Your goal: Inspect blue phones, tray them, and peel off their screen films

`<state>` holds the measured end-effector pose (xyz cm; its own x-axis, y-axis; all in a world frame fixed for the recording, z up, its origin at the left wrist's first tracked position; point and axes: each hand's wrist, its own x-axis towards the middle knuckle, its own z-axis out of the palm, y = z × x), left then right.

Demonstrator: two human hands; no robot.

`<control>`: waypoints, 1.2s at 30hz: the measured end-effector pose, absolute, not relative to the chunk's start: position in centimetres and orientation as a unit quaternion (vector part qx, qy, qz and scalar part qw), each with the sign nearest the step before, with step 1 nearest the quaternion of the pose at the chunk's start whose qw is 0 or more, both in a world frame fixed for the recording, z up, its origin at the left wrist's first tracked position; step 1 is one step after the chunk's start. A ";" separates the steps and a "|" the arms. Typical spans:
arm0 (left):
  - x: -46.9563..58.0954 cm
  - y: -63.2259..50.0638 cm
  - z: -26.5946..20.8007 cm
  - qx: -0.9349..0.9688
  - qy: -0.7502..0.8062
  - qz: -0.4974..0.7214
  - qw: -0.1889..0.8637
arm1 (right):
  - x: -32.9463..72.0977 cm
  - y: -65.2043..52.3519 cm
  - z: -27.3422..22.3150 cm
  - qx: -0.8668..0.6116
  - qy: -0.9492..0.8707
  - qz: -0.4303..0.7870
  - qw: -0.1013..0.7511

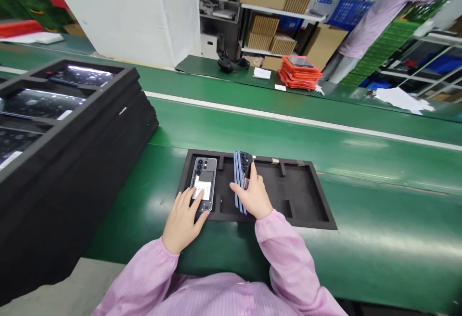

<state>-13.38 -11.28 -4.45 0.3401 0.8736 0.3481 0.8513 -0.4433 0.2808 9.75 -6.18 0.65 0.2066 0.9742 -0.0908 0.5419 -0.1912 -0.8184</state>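
A black foam tray (306,190) lies flat on the green bench in front of me. In its left compartment sits a smartphone (206,177) with its back cover off, the inner parts and a white label showing. My left hand (183,217) rests on the lower end of that phone, fingers spread. Over the middle compartment, a few smartphones (236,181) stand on edge, tilted and pressed together. My right hand (257,195) grips them, thumb on the left side and index finger along the camera side.
Tall stacked black foam trays (108,128) holding phones stand at the left. Across the bench lie a pile of orange-red trays (299,72), a black object (233,65) and white papers (400,98). A person's sleeve (378,15) is at the back right, near shelves with cartons.
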 end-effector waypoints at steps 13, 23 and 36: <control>-13.1 -10.9 -3.3 0.786 0.598 0.151 0.046 | 7.4 -6.4 3.5 -0.729 -0.519 0.377 0.238; -14.7 -11.8 -3.2 0.771 0.622 0.129 0.033 | 5.7 -7.3 1.8 -0.552 -0.360 0.621 0.425; -14.2 -11.6 -3.4 0.769 0.623 0.144 0.005 | 6.1 -7.1 5.2 -0.780 -0.587 0.208 0.057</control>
<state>-14.17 -11.59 -3.40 0.1830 0.9591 0.2161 0.9562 -0.2247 0.1875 6.11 -7.14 5.21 0.2247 0.9398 -0.2574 0.8924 -0.3046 -0.3328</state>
